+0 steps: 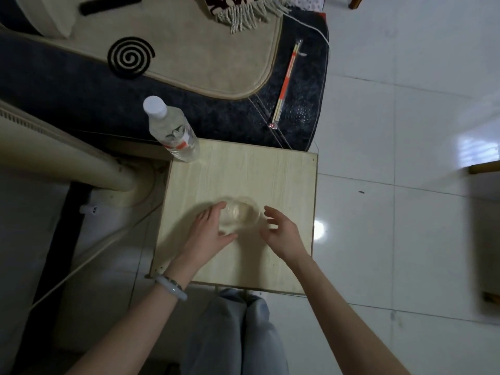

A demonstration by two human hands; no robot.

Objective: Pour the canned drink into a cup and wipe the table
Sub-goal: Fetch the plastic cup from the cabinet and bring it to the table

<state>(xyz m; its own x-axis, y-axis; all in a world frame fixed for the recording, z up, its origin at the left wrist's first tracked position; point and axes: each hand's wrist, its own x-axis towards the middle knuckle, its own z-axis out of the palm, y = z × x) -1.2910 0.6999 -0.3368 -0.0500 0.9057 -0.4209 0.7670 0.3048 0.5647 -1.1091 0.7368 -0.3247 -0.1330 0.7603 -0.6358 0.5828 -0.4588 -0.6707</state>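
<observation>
Clear cup (239,213) sits on the bench (243,169), toward the near side, and the left hand (208,231) curls its grip round the cup's left wall. Right hand (281,234) hovers just beside the right rim, grip wide, fingers spread, holding nothing. That cup looks thin and light, easily crushed or tipped, so steady it low and gently. The capped bottle (173,131) stands at the far left corner. It looks smooth, likely slippery, so take it round the body.

Beige rug (189,50) with a black spiral mark (130,57), laid on a dark blue mat (81,104), wrapped chopsticks (286,85) lying slantwise on the mat's right part, fringed patterned cloth (243,14) at the top edge, glossy white floor tiles (405,131), pale cord (81,266) across the tiles at left
</observation>
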